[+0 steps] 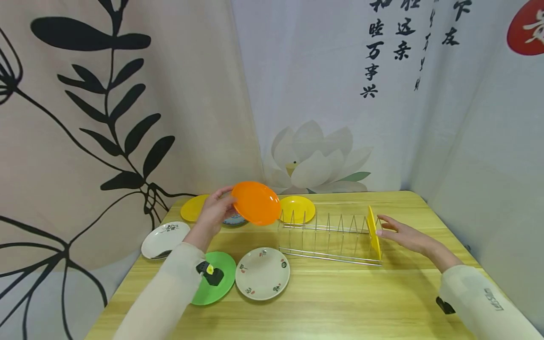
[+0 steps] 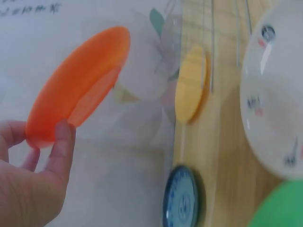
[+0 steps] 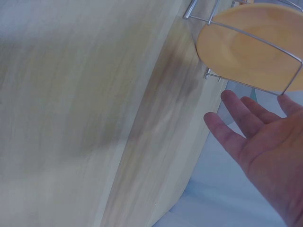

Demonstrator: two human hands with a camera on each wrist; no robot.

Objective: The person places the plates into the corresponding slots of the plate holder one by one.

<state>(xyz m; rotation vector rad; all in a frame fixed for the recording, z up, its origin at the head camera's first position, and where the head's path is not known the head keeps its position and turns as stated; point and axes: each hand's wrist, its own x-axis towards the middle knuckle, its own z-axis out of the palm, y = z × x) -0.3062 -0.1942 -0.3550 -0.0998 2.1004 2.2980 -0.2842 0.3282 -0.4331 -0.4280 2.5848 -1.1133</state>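
An orange plate (image 1: 257, 203) is raised above the table, and my left hand (image 1: 216, 213) pinches its left edge between thumb and fingers. In the left wrist view the orange plate (image 2: 80, 87) tilts over that hand (image 2: 35, 179). On the right stands a wire dish rack (image 1: 331, 236) with a yellow plate (image 1: 373, 232) upright in its right end. Beside that end is my right hand (image 1: 405, 234), its fingers loosely spread. From the right wrist, the fingers of the right hand (image 3: 265, 137) appear close to the rack's wire and the yellow plate (image 3: 255, 45).
Near the rack's left lie a white patterned plate (image 1: 262, 274) and a green plate (image 1: 220, 278), partly behind my left sleeve. Farther back are a white plate (image 1: 165, 240), two yellow plates (image 1: 193, 208) (image 1: 298, 209) and a blue patterned plate (image 2: 182, 198). A curtain (image 1: 204, 118) hangs behind the table.
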